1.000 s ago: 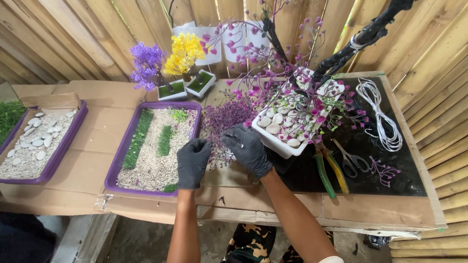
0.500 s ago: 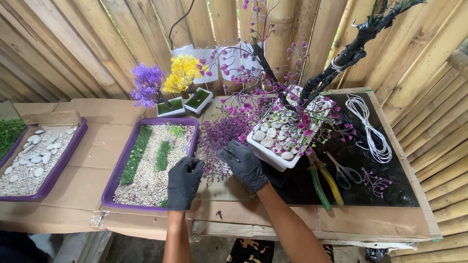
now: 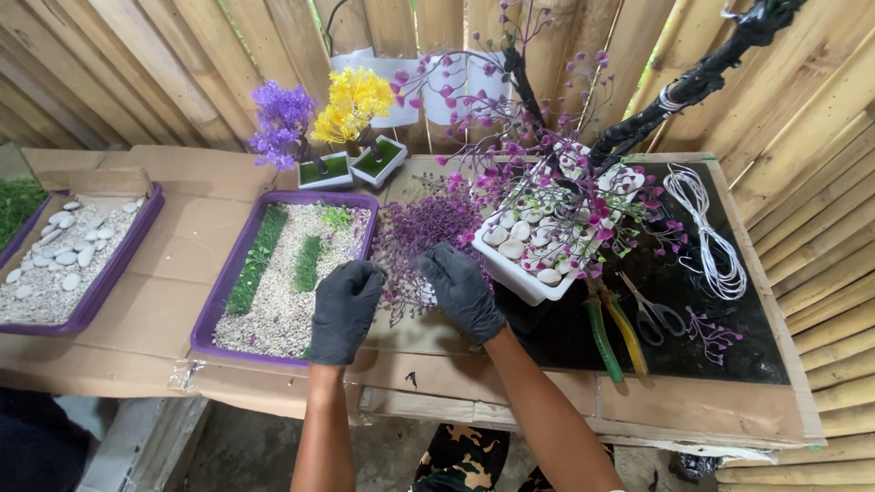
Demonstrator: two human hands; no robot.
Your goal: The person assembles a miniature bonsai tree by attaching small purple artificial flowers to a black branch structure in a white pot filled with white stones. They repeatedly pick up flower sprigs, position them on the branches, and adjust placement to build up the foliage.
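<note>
Purple sprigs are gripped by the left hand and right hand (stems hidden by gloves) over a cardboard-covered table.

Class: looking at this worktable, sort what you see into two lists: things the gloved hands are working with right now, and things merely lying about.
In hand:
left hand
right hand
purple flower sprigs

Lying about:
purple gravel tray
white pebble planter
scissors
white cord coil
yellow and purple mini trees
</note>
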